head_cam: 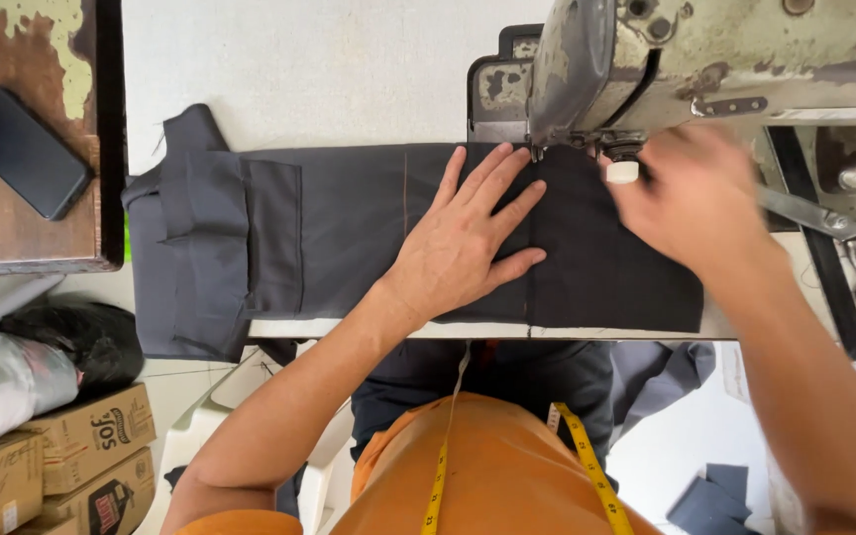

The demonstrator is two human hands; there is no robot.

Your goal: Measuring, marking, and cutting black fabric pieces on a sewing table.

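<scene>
Two bare hands work over a dark grey garment (349, 228) spread flat across the white bench (289, 69), its folded, pocketed end hanging past the bench's left edge and its long lower side lying along the near edge. The left hand (468, 238) lies palm down on the cloth with fingers spread wide, pressing it flat just left of the needle area, holding nothing. The right hand (695, 198) is blurred; it hovers over the cloth's right part, close to a small white knob (623, 171) under the head of the worn, cream-coloured sewing machine (705, 59) at the bench's far right, and I cannot tell whether it grips anything. A yellow tape measure (587, 461) hangs over the person's orange shirt (497, 476). Beyond the left edge, a black phone (22, 149) lies on a rusted side table (12, 238), with cardboard boxes (71, 456) below.
</scene>
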